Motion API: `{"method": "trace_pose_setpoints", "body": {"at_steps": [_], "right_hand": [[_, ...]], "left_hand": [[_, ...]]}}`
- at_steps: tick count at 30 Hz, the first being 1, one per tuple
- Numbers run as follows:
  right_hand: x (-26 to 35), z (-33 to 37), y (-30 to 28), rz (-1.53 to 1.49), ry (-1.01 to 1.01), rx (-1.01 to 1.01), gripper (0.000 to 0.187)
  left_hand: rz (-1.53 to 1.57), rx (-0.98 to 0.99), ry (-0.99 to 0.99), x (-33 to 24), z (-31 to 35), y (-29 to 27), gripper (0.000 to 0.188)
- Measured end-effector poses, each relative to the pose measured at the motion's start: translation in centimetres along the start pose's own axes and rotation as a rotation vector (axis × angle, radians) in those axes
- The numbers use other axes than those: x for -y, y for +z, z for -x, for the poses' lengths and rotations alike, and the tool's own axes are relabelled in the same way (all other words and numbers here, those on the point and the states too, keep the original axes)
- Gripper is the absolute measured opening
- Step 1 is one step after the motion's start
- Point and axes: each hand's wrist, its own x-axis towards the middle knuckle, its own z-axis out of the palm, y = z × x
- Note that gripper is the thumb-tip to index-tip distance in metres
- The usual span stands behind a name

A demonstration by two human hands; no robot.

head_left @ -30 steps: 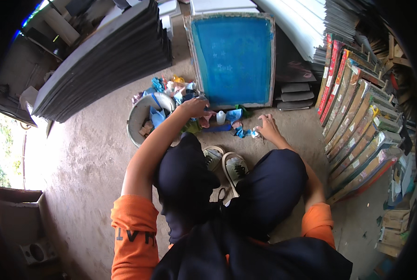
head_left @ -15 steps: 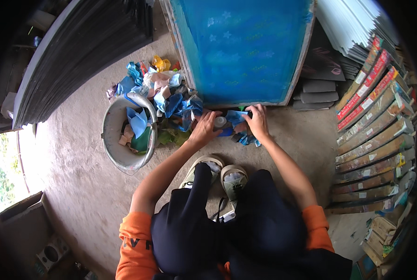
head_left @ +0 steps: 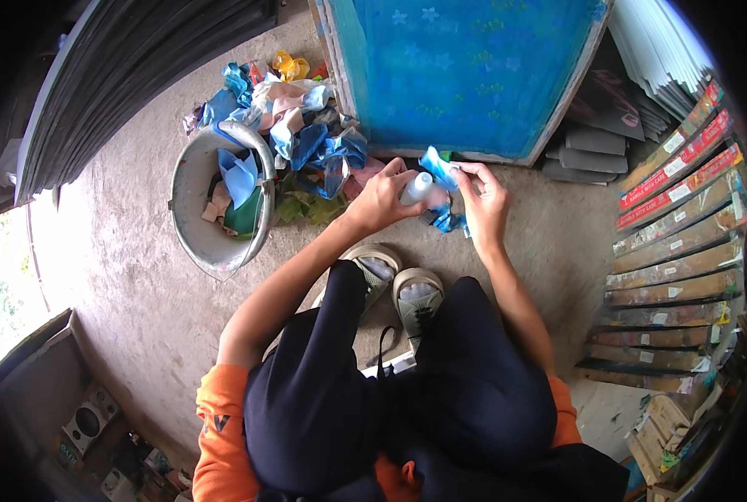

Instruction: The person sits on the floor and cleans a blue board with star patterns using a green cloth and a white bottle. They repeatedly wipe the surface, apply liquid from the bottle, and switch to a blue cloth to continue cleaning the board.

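Observation:
My left hand (head_left: 382, 199) is closed around a small pale bottle (head_left: 416, 189) with a whitish cap, held above the concrete floor. Just to its right, my right hand (head_left: 485, 201) pinches a crumpled blue-and-white scrap (head_left: 438, 167) between thumb and fingers; cloth or paper, I cannot tell. The scrap is close to the bottle's cap. Below and between both hands lies another crumpled blue scrap (head_left: 449, 220), partly hidden by them.
A grey bucket (head_left: 191, 226) with blue and green scraps inside stands at the left. Behind it spreads a pile of crumpled coloured scraps (head_left: 286, 125). A blue framed panel (head_left: 474, 79) stands ahead. Stacked dark sheets (head_left: 139, 84) are far left, a row of frames (head_left: 675, 261) right.
The bottle, which stood low by my left hand, is now lifted and tilted in it. My right hand has raised the blue-and-white scrap. The view has shifted slightly.

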Motion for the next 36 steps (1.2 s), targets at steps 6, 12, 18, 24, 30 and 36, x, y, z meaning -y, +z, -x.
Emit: {"method": "trace_pose_setpoints", "body": {"at_steps": [6, 12, 18, 24, 30, 36], "right_hand": [[1.3, 1.3, 0.7, 0.118, -0.199, 0.017, 0.01], [-2.1, 2.5, 1.5, -0.12, 0.284, 0.088, 0.012], [-2.7, 2.4, 2.4, -0.14, 0.373, 0.003, 0.015], [1.0, 0.8, 1.0, 0.177, -0.345, -0.016, 0.011], [-0.3, 0.7, 0.2, 0.158, -0.197, -0.006, 0.011], [-2.1, 1.8, 2.0, -0.13, 0.32, 0.011, 0.014]], "left_hand": [[-0.129, 0.009, -0.033, -0.9, 0.3, 0.1, 0.041], [-0.431, 0.242, -0.166, -3.2, -0.2, -1.7, 0.043], [-0.549, 0.403, -0.276, -4.3, -2.0, -1.5, 0.045], [0.006, -0.029, -0.107, -1.7, 0.2, 1.2, 0.046], [-0.21, -0.014, -0.161, -3.9, -0.3, 0.8, 0.043], [-0.712, 0.165, -0.119, -4.1, -1.3, 0.6, 0.04]]}}
